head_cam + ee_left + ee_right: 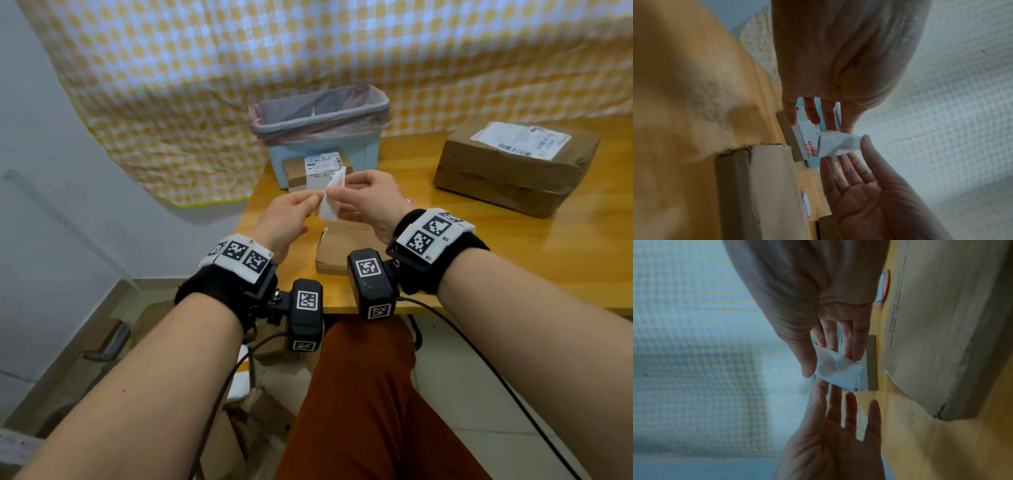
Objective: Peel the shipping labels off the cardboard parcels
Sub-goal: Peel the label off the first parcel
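A peeled white label point(330, 202) point(840, 144) point(838, 371), folded over on itself, hangs in the air between my hands. My left hand point(317, 198) point(838, 126) pinches its left edge. My right hand point(344, 192) point(818, 363) pinches it between thumb and fingers. Right below lies a small bare cardboard parcel point(337, 251) point(772, 186) point(941, 337). Beyond the hands is another small parcel point(295, 171) carrying a printed label point(322, 164). A large parcel point(507, 174) at the right also bears a label point(520, 140).
A light blue bin point(359, 150) with a plastic liner stands at the back of the wooden table point(513, 257), just behind the labelled small parcel. Checked cloth covers the wall. Cardboard scraps point(102, 339) lie on the floor at the left, below the table's front edge.
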